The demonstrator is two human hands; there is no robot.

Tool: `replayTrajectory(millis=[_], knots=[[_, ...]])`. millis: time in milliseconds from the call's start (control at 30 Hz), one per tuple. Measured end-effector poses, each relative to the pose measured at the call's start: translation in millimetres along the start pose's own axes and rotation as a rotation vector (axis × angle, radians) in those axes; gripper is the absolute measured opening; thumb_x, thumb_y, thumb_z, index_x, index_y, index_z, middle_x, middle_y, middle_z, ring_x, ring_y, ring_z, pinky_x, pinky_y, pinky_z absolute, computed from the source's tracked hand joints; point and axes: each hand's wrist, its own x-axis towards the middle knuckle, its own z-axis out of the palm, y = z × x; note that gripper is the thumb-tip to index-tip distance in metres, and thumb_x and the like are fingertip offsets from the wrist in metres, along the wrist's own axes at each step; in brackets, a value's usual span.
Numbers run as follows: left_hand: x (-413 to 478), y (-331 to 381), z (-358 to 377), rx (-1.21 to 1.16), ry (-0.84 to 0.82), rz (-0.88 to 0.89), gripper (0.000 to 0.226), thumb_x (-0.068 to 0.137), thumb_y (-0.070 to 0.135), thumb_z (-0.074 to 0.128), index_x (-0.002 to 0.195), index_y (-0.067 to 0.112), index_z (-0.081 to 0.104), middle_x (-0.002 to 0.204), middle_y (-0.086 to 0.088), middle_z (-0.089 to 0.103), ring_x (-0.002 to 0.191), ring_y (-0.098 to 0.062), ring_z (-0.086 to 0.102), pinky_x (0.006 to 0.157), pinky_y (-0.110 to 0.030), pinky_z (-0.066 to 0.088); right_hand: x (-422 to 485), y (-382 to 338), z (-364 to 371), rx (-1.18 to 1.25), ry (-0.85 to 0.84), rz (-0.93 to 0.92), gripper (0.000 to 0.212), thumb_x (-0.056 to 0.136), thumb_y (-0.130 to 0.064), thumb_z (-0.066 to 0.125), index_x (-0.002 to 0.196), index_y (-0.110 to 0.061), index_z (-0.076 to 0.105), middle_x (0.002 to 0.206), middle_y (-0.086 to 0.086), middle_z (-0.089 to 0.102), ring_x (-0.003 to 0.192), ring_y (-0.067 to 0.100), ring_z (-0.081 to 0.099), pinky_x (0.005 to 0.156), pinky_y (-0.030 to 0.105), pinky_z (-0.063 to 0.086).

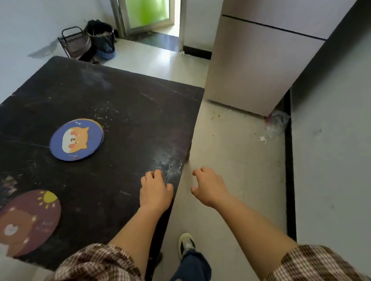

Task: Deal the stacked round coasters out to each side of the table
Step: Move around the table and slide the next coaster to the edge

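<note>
Stacked round coasters (pixel 77 139), topped by a blue one printed with an orange dog, are seen near the middle of the dark, scratched square table (pixel 114 106). One brown round bear coaster (pixel 27 222) is laid at the near-left edge. Nothing is held: the left hand (pixel 155 191) is spread over the table's right edge, the right hand (pixel 207 186) is loosely open above the floor.

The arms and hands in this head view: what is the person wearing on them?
Both forearms are bare. The left hand and right hand wear no gloves, rings or watch that show. The sleeves are brown and cream checked cloth, ending near the elbows.
</note>
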Motion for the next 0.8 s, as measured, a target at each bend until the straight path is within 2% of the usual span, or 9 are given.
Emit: replayTrajectory(millis=[167, 333, 467, 800], knots=[[34.6, 12.2, -9.7, -0.036, 0.046, -0.133, 0.038, 0.090, 0.026, 0.049, 0.125, 0.013, 0.043, 0.134, -0.011, 0.040, 0.123, -0.030, 0.036, 0.095, -0.043, 0.043, 57.8, 7.2, -30.3, -0.079, -0.050, -0.110, 0.044, 0.087, -0.029, 0.053, 0.127, -0.013, 0.044, 0.128, 0.012, 0.049, 0.118, 0.032, 0.046, 0.095, 0.046, 0.041], [59.6, 7.8, -26.2, -0.072, 0.101, -0.285, 0.045, 0.092, 0.028, 0.047, 0.134, 0.013, 0.038, 0.140, -0.011, 0.037, 0.127, -0.030, 0.034, 0.097, -0.043, 0.042, 111.6, -15.1, -50.2, -0.128, -0.093, -0.242, 0.035, 0.086, -0.032, 0.054, 0.114, -0.013, 0.047, 0.120, 0.012, 0.051, 0.112, 0.033, 0.046, 0.090, 0.047, 0.042], [81.4, 3.8, -37.3, -0.114, 0.150, -0.380, 0.048, 0.093, 0.030, 0.045, 0.138, 0.013, 0.035, 0.142, -0.011, 0.035, 0.128, -0.030, 0.033, 0.097, -0.044, 0.042, 156.4, -40.1, -60.9, -0.154, -0.148, -0.334, 0.039, 0.085, -0.033, 0.055, 0.118, -0.014, 0.046, 0.125, 0.011, 0.049, 0.119, 0.033, 0.043, 0.096, 0.052, 0.037], [148.0, -8.8, -68.1, -0.286, 0.339, -0.688, 0.050, 0.093, 0.030, 0.046, 0.139, 0.014, 0.035, 0.144, -0.011, 0.034, 0.130, -0.030, 0.031, 0.099, -0.045, 0.041, 258.6, -95.3, -71.8, -0.234, -0.279, -0.648, 0.048, 0.087, -0.032, 0.054, 0.130, -0.014, 0.041, 0.130, 0.007, 0.047, 0.123, 0.030, 0.040, 0.100, 0.050, 0.035]])
